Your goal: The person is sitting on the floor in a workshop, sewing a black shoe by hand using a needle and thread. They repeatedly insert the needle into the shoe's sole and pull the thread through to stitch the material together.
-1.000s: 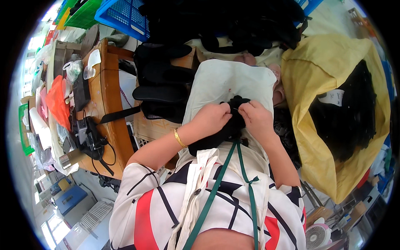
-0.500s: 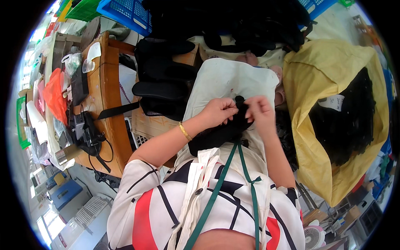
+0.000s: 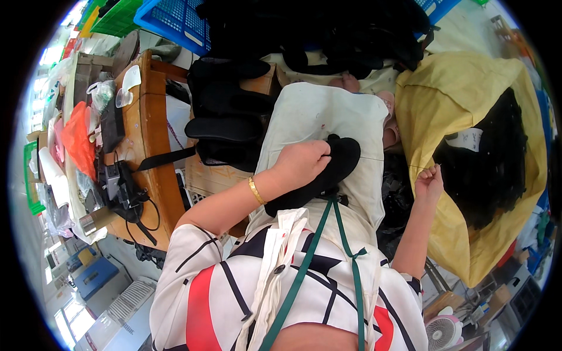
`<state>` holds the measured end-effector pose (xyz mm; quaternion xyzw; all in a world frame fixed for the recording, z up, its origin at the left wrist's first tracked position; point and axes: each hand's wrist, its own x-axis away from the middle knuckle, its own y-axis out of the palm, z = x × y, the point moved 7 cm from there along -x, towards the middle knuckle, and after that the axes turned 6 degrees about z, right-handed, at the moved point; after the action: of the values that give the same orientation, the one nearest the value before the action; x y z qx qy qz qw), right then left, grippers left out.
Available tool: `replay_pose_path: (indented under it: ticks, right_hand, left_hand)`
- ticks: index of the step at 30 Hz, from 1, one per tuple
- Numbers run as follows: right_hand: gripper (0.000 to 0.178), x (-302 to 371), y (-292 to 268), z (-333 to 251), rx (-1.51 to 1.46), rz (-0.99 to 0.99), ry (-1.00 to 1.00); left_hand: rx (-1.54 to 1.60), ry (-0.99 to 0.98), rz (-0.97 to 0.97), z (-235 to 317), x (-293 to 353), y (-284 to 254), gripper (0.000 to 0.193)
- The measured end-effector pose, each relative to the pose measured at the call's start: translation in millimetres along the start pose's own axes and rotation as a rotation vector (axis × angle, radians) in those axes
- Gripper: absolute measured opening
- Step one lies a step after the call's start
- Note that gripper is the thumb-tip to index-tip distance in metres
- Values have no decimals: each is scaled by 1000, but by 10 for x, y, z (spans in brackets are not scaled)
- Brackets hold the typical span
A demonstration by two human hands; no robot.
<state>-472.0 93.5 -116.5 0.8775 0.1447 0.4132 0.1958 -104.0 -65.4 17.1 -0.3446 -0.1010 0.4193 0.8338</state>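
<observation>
My left hand [image 3: 301, 164] is closed round a black cloth shoe [image 3: 345, 161], which lies over the pale cloth [image 3: 319, 105] on my lap. A small dark knob stands up at the shoe's edge beside my fingertips. Out to the right, my right hand [image 3: 429, 182] is pinched in front of the yellow sack. From the shoe a thin dark thread [image 3: 372, 158] runs taut across to those fingers. Whether a needle is also in the pinch is too small to tell.
Several black shoes [image 3: 225, 128] are stacked on the left beside a wooden table [image 3: 153, 117]. A blue crate [image 3: 175, 26] and a heap of black items [image 3: 310, 29] stand ahead. The open yellow sack [image 3: 427, 105] at right holds more black pieces.
My right hand has moved from the shoe far out to the right, drawing the thread along. My left hand stays on the shoe, whose rounded end now shows.
</observation>
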Motion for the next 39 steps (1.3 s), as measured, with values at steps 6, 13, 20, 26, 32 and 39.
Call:
replay_pose_path:
  ticks: [6, 13, 20, 26, 32, 39]
  right_hand:
    - [10, 244, 291, -212, 55, -99, -35]
    - [12, 1021, 1167, -715, 212, -378, -196]
    - [15, 1473, 1469, -2012, -104, -574, -546]
    - [14, 1561, 1591, -515, 841, -512, -764]
    - [10, 1956, 1739, 1020, 1743, -1099, -1067]
    - [15, 2077, 1818, 952, 1699, -746, -1056]
  left_hand:
    - [-310, 168, -32, -35, -115, 89, 10]
    - [-470, 334, -116, 130, -119, 305, 7]
    - [-378, 217, -52, 163, -146, 368, 8]
    - [118, -219, -36, -400, -118, 330, 13]
    - [442, -510, -68, -653, 14, 409, 16]
    - [772, -648, -47, -845, 131, 552, 14]
